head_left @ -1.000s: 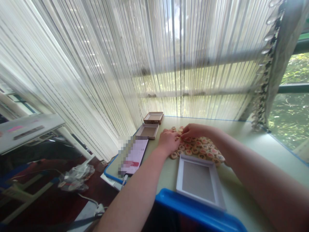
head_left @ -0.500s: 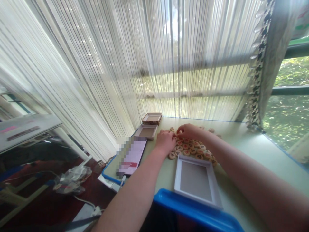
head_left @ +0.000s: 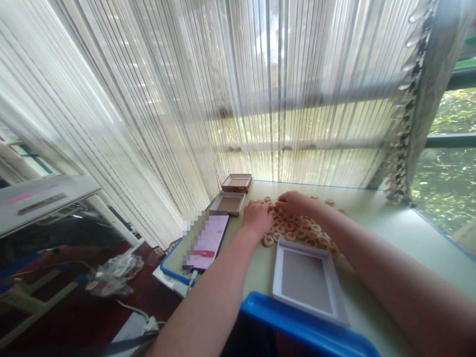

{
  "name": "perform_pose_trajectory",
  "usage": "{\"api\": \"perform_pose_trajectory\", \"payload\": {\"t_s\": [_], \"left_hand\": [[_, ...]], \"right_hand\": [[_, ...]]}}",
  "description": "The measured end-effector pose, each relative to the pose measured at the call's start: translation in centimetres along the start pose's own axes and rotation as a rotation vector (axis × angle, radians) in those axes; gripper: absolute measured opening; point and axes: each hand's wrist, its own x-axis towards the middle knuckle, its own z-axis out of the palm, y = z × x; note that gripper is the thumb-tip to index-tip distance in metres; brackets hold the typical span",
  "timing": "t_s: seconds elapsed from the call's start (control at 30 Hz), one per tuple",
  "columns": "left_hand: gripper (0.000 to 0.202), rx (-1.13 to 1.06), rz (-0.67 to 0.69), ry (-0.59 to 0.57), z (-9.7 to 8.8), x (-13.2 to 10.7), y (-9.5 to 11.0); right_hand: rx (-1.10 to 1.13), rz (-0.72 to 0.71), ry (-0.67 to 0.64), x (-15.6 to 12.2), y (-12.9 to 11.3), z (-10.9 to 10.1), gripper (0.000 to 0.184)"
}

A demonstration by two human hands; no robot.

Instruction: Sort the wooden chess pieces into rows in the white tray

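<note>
Round wooden Chinese chess pieces (head_left: pixel 290 236) with red and dark characters lie in a cluster on the pale green table. At the cluster's far left edge my left hand (head_left: pixel 258 216) has its fingers curled, tips among the pieces; what they grip is hidden. Close beside it, my right hand (head_left: pixel 292 202) reaches over from the right, thumb and fingers pinched on a Chinese chess piece mostly covered by the fingertips. The two hands' fingertips nearly meet. In front of the cluster lies a shallow white box tray (head_left: pixel 277 277) with a grey bottom.
A phone (head_left: pixel 208 240) with a cable lies left of my left forearm. Behind it are another shallow open box (head_left: pixel 227 203) and a brown-edged box (head_left: pixel 237 182). A blue tray edge (head_left: pixel 297 325) runs along the table's near side. String curtains (head_left: pixel 178 99) hang behind the table.
The view has shifted slightly, so everything sits a little further right. My right hand's fingers have lowered onto the pieces beside my left fingertips. The left hand has barely moved.
</note>
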Motion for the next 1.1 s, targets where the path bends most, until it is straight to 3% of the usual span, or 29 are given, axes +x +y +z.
{"api": "perform_pose_trajectory", "payload": {"t_s": [0.43,0.67,1.1], "left_hand": [[0.028,-0.005,0.006,-0.009,0.4,-0.1,-0.2],[0.030,-0.039,0.068,-0.043,0.5,-0.1,0.0],[0.024,-0.005,0.020,-0.001,0.6,-0.2,0.0]], "right_hand": [[-0.009,0.022,0.031,0.7,0.7,1.0,0.035],[-0.030,0.160,-0.009,0.1,1.0,0.1,0.035],[0.070,0.083,-0.067,0.2,1.4,0.2,0.033]]}}
